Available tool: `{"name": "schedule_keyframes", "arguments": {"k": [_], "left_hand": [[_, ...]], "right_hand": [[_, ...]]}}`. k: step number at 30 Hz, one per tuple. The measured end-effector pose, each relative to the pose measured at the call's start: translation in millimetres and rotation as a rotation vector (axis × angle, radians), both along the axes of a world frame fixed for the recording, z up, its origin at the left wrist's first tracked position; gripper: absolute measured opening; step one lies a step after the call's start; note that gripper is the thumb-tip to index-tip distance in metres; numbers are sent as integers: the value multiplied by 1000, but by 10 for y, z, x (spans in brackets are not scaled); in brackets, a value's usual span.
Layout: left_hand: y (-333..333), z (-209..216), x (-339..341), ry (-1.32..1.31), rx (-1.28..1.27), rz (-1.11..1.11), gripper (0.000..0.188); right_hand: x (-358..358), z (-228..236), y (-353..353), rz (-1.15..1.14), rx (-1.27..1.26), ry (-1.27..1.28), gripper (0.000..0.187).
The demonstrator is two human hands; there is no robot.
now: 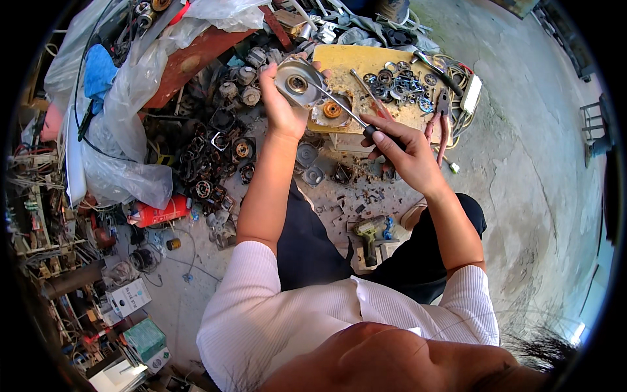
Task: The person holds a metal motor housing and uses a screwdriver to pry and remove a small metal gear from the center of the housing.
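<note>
In my left hand (pixel 281 104) is a squarish metal motor cover (pixel 305 69), with its round hollow and centre ring facing up. My right hand (pixel 410 151) is wrapped round the black handle of a screwdriver (pixel 341 103). The long shaft slants up and left, its tip at the cover near the centre ring; whether it touches cannot be made out. Just below the cover, a motor part with an orange copper coil (pixel 332 109) lies on a yellow worktop (pixel 339 57). Beyond my right hand lie a second screwdriver (pixel 361 83) and red-handled pliers (pixel 441 111).
Bearings and small rings (pixel 400 83), a hammer (pixel 439 73) and a white power strip (pixel 471 95) crowd the worktop's right side. Dark motor parts (pixel 209 150) heap at left. A cordless drill (pixel 368 240) stands between my legs among scattered scraps. Plastic sheeting (pixel 134 140) hangs left.
</note>
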State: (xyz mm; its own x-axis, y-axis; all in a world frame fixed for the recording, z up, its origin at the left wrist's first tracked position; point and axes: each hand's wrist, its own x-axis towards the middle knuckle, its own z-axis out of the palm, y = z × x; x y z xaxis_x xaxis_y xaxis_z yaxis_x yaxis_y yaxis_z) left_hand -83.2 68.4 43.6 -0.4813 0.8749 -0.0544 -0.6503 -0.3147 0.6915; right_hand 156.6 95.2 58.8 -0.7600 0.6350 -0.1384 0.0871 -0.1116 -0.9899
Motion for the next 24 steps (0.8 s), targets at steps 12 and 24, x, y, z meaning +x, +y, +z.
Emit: {"name": "schedule_keyframes", "arguments": {"k": [12,24], "left_hand": [[-31,12,95,221,6,-19,63],[-15,-17,130,268,-16,0,65]], "right_hand": [[-2,65,-56,-4,-56,-8,36],[-64,-162,-138,-49,843,-105,61]]}}
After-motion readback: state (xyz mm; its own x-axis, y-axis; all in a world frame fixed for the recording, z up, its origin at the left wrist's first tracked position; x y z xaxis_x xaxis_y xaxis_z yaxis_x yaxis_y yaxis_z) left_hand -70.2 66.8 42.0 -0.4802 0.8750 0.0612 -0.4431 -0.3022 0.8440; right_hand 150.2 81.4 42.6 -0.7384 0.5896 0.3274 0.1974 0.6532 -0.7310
